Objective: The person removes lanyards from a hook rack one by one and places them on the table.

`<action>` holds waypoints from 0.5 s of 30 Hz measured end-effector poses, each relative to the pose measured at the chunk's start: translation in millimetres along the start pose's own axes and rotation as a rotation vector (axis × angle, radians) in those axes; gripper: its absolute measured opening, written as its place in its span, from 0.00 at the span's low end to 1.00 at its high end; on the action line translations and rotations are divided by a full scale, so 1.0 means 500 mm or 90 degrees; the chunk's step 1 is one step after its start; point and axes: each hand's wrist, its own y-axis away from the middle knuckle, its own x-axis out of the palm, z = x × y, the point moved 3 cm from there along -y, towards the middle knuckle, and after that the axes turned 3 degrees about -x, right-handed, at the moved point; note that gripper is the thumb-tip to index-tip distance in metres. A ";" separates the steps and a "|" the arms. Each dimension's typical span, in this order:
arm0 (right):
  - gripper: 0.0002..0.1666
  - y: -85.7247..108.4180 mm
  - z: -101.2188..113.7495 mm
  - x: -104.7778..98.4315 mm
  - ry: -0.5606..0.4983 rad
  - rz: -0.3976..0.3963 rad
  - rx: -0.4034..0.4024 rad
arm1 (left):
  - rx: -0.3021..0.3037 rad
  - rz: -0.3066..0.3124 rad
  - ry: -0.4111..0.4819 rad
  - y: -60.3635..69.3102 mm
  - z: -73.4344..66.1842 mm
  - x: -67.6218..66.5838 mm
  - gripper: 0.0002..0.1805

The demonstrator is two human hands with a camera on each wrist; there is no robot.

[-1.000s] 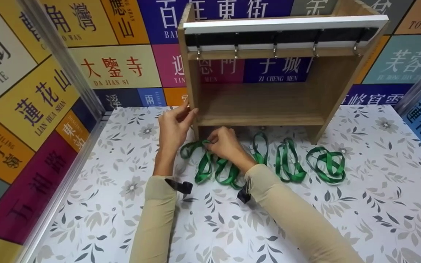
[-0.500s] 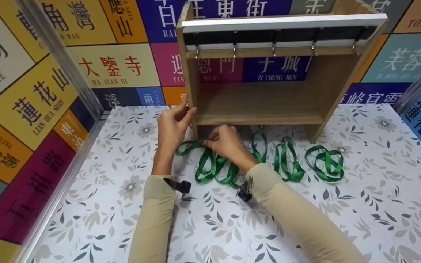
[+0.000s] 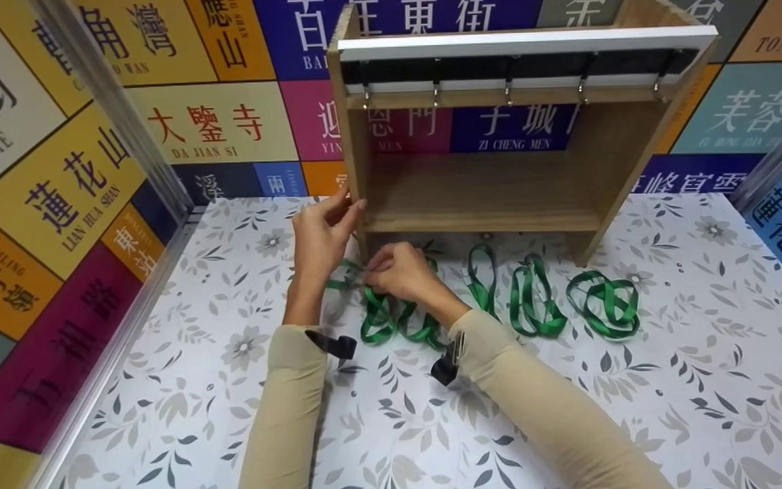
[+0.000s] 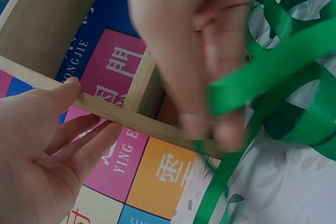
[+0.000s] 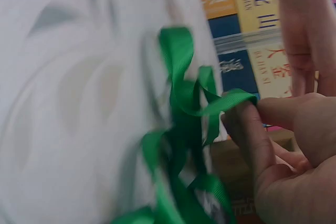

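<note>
My left hand (image 3: 318,238) holds the left side panel of a wooden rack (image 3: 486,193), thumb on one face and fingers on the other, as the left wrist view shows. Close beside it, my right hand (image 3: 401,272) pinches a green ribbon (image 5: 233,100) between thumb and fingertips, low by the rack's left leg. Part of this ribbon is hidden behind the hands in the head view. More looped ribbons lie in a row on the table to the right, among them a narrow loop (image 3: 482,278), a folded one (image 3: 533,299) and a coiled one (image 3: 605,305).
A white and black strip (image 3: 520,64) with several metal hooks (image 3: 508,92) runs across the rack's upper front. The table has a floral cover (image 3: 180,380). Colourful panels with characters (image 3: 228,122) stand behind and at the sides, with a metal corner post (image 3: 116,102) at left.
The right hand has shifted slightly left and toward me with the ribbon, closer to the left wrist. The ribbon's loop has changed shape. The left hand stays on the rack panel.
</note>
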 end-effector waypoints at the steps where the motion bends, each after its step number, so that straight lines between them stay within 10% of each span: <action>1: 0.08 -0.001 0.003 -0.002 -0.016 -0.016 -0.003 | 0.001 0.000 -0.001 -0.001 -0.001 0.001 0.27; 9: 0.06 -0.005 0.003 -0.019 -0.060 -0.117 -0.030 | 0.013 -0.007 0.004 -0.001 -0.002 0.003 0.26; 15: 0.04 -0.004 0.001 -0.014 -0.116 -0.069 -0.010 | 0.022 -0.013 0.002 -0.001 0.001 0.002 0.26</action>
